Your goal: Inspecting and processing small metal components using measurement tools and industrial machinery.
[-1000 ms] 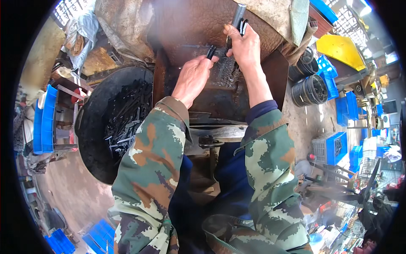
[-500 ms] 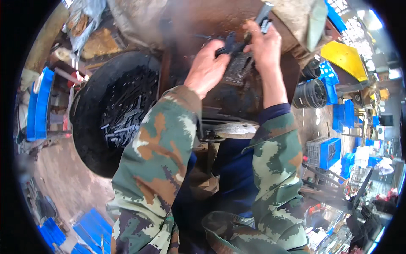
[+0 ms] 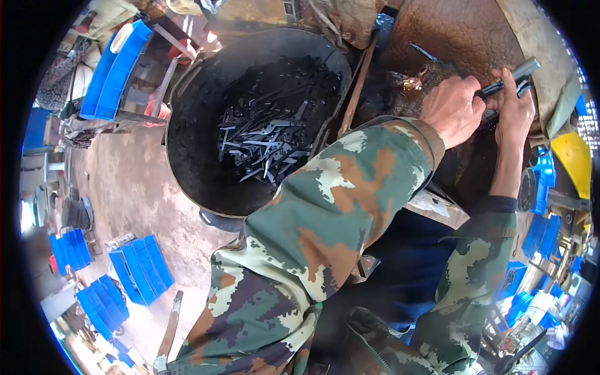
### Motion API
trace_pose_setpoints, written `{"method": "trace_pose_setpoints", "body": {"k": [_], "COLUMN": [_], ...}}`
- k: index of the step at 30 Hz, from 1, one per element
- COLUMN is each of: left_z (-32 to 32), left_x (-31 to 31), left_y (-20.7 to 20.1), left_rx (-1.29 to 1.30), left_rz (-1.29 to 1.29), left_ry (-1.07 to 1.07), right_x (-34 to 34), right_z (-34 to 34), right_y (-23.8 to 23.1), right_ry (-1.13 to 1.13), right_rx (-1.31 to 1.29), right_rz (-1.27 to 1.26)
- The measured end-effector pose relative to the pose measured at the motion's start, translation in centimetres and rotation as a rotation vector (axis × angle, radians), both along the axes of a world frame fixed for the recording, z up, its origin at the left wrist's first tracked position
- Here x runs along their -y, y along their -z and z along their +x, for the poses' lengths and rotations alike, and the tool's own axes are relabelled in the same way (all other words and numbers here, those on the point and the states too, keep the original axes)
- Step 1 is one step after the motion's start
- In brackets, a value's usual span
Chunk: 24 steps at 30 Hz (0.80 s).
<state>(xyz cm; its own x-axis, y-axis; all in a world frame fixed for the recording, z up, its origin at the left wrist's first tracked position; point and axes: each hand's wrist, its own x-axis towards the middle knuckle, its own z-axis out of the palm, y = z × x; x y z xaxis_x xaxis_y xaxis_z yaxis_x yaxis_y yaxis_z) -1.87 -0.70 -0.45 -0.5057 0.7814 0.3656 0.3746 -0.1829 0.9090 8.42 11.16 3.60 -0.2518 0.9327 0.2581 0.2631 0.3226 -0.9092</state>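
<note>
My left hand (image 3: 455, 109) and my right hand (image 3: 515, 112) are close together over the brown work surface at upper right. A grey, smooth-ended metal bar (image 3: 528, 67) runs between them and sticks out past my right fingers. My left fingers are closed round its dark end, while my right thumb and fingers grip its middle. Beside the bar, at my right fingers, shows a dark ridged piece (image 3: 523, 86) whose kind I cannot make out. Loose dark blade-like metal pieces (image 3: 269, 140) lie heaped in a large round black pan (image 3: 194, 144) to the left.
A thin bluish strip (image 3: 424, 51) and a bright orange-lit patch (image 3: 412, 83) are on the brown work surface (image 3: 462, 31). A rusty bar (image 3: 357, 87) stands between pan and bench. Blue crates (image 3: 142, 269) sit on the floor at left, and a yellow panel (image 3: 574, 162) is at far right.
The view has swung left, so the pan and hands appear farther right. My hands have come together on the bar; before, they were apart, each with a dark piece.
</note>
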Motion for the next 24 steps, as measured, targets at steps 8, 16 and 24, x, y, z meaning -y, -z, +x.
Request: {"method": "trace_pose_setpoints", "body": {"k": [8, 16, 24], "left_z": [0.1, 0.0, 0.3], "left_x": [0.6, 1.3, 2.9], "left_y": [-0.9, -0.8, -3.7], "left_rx": [0.058, -0.015, -0.094], "left_rz": [-0.144, -0.156, -0.111], "left_ry": [0.091, 0.067, 0.062], "right_x": [-0.2, 0.6, 0.8], "right_z": [0.7, -0.1, 1.8], "right_y": [0.5, 0.1, -0.1], "right_ry": [0.043, 0.013, 0.022], "right_rx": [0.012, -0.031, -0.089], "right_rz": [-0.006, 0.001, 0.004]}}
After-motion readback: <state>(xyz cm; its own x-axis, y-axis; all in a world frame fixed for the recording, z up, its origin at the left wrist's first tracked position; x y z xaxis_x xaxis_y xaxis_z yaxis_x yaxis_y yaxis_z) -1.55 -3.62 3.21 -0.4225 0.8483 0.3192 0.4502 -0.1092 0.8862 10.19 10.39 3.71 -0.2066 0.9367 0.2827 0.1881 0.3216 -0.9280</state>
